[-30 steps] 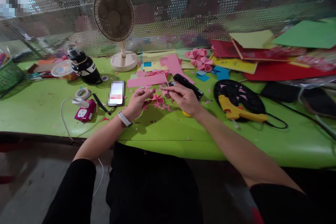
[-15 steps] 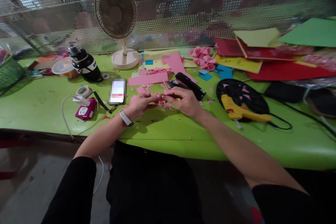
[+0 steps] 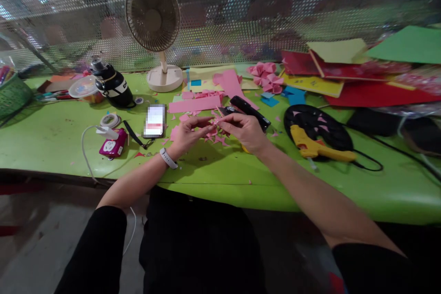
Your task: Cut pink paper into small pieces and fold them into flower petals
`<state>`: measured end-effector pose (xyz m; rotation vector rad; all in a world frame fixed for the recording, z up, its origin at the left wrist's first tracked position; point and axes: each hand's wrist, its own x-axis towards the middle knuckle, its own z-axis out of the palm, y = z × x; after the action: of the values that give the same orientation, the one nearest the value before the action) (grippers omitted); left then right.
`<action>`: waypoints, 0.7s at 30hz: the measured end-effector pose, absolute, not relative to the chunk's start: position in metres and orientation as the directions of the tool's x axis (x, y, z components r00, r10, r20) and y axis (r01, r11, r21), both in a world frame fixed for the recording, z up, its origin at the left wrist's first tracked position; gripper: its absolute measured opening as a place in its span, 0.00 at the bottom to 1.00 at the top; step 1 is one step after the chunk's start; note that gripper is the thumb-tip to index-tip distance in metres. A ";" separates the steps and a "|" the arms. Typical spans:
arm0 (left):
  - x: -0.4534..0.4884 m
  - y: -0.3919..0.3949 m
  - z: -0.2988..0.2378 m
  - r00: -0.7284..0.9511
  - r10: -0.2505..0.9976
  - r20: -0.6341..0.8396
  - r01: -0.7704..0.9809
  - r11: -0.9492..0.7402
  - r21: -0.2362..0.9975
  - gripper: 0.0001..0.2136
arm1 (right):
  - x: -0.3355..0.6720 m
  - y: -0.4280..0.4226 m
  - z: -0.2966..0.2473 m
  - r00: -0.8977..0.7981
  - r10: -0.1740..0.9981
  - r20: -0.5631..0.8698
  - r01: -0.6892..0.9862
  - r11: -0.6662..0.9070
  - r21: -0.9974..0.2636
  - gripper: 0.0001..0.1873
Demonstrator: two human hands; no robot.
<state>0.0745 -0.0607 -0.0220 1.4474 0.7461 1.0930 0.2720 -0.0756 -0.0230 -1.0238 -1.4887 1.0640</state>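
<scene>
My left hand (image 3: 191, 134), with a pale watch band (image 3: 168, 158) on its wrist, and my right hand (image 3: 244, 129) meet fingertip to fingertip over the table. Their thumbs and forefingers pinch a small piece of pink paper (image 3: 217, 122), mostly covered by the fingers. Pink paper scraps (image 3: 217, 138) lie under and around the fingertips. Just behind my right hand rests a black stapler (image 3: 250, 111). Something yellow (image 3: 245, 149) shows partly from beneath that hand. Pink paper strips (image 3: 196, 104) lie beyond the hands.
On the left of the green table (image 3: 62, 147) are a phone (image 3: 155, 120), a black bottle (image 3: 113, 85) and a purple power adapter (image 3: 113, 145). A fan (image 3: 153, 18) stands behind. Folded pink flowers (image 3: 267, 77), a yellow glue gun (image 3: 317, 149) and stacked coloured paper (image 3: 365, 92) occupy the right.
My left fingers have spread a little and the thumb has dropped away from the forefinger. My right hand has shifted slightly right, and more yellow shows beneath it.
</scene>
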 end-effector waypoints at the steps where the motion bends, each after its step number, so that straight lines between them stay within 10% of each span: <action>1: 0.075 -0.061 -0.022 0.354 0.905 0.235 -0.118 -0.206 0.971 0.17 | 0.272 -0.076 -0.022 -0.145 0.959 0.242 0.079 0.255 -0.964 0.14; 21: 0.073 -0.058 -0.029 0.325 0.864 0.384 -0.045 -0.391 0.919 0.12 | 0.309 -0.061 -0.001 -0.091 0.960 0.266 0.232 0.280 -0.932 0.17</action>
<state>0.0732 -0.0585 -0.0286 1.6534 0.7504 1.2168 0.3089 -0.0607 -0.0007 -1.1402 -1.5483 0.9132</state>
